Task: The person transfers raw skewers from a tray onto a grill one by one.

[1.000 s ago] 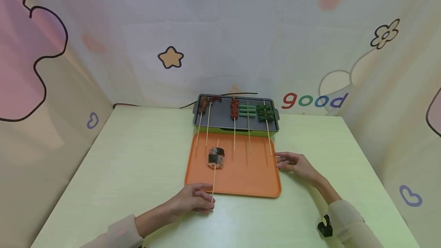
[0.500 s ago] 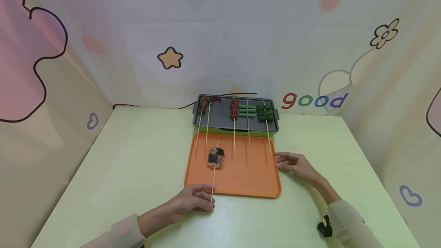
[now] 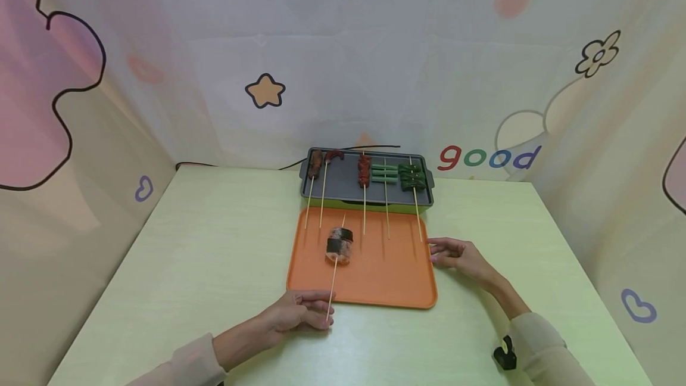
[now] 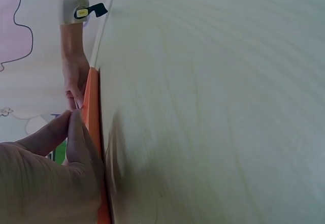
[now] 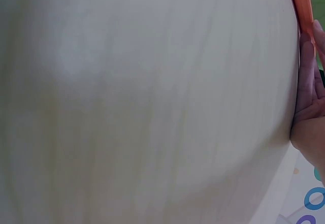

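My left hand (image 3: 300, 310) pinches the bare stick end of a food skewer (image 3: 340, 245), whose thick pale piece has dark bands. This skewer lies over an orange tray (image 3: 391, 282), pointing towards the back; whether it touches the tray I cannot tell. In the left wrist view, the thumb and a finger of the left hand (image 4: 61, 158) meet beside the tray's rim (image 4: 91, 107). At the tray's right edge, the right hand (image 3: 461, 258) touches the rim with nearly straight fingers. The right wrist view shows these fingers (image 5: 306, 76) against the orange rim (image 5: 302, 3).
Behind the tray stands a grey-topped grill (image 3: 345, 186) with a green base. It bears several skewers, among them a red one (image 3: 364, 170), a green-stalk one (image 3: 384, 173) and a dark green one (image 3: 412, 176). Their sticks overhang the tray. A patterned curtain (image 3: 321, 46) surrounds the table.
The food end of the skewer in my left hand has swung slightly to the right, and its stick leans more. The right hand and the tray stay where they were.
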Action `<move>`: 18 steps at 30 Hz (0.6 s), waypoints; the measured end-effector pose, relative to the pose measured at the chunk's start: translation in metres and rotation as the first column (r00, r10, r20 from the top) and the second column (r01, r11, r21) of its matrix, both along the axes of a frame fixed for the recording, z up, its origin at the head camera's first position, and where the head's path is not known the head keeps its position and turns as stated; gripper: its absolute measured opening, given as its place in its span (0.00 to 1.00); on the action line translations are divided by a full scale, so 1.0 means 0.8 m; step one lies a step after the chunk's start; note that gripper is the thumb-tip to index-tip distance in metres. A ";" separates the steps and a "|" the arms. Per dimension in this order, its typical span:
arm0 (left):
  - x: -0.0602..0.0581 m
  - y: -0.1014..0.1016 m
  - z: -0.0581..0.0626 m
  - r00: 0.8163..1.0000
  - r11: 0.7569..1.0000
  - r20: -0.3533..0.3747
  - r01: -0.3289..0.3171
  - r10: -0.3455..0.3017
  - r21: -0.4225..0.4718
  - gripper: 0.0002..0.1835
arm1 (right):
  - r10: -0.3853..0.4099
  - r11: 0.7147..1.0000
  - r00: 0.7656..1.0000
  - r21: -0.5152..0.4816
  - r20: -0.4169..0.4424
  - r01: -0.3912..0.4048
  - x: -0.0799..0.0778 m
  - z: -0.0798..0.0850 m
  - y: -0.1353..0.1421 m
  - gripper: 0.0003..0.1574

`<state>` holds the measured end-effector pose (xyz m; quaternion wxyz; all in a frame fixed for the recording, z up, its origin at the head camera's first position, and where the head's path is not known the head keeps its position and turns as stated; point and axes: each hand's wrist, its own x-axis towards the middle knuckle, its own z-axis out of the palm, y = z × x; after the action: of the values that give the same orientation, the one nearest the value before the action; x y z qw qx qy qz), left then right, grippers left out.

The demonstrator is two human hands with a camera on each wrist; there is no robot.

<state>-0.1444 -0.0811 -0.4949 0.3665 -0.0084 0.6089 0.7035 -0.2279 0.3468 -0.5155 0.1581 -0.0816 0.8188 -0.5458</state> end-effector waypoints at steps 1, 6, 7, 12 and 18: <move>0.000 0.000 0.001 1.000 1.000 0.000 0.000 0.000 0.005 0.33 | -0.001 1.000 1.000 0.002 -0.001 0.001 0.000 0.000 0.000 0.33; 0.000 -0.002 0.006 1.000 1.000 -0.008 0.012 -0.011 0.023 0.34 | 0.002 1.000 1.000 -0.005 -0.008 -0.002 0.000 -0.002 0.001 0.33; 0.000 -0.003 0.008 1.000 1.000 -0.009 0.013 -0.013 0.028 0.34 | 0.007 1.000 1.000 -0.005 -0.009 -0.007 0.000 -0.002 0.001 0.33; -0.004 -0.007 0.017 0.999 0.999 -0.030 0.032 -0.031 0.039 0.35 | 0.011 1.000 1.000 -0.012 -0.013 -0.011 0.000 -0.002 0.002 0.33; -0.013 -0.007 0.028 0.997 0.997 -0.063 0.055 -0.052 0.047 0.35 | -0.001 1.000 1.000 0.003 -0.008 0.001 -0.001 -0.003 0.004 0.33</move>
<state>-0.1550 -0.0865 -0.4727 0.3661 0.0386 0.6026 0.7081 -0.2289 0.3504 -0.5178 0.1547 -0.0834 0.8202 -0.5444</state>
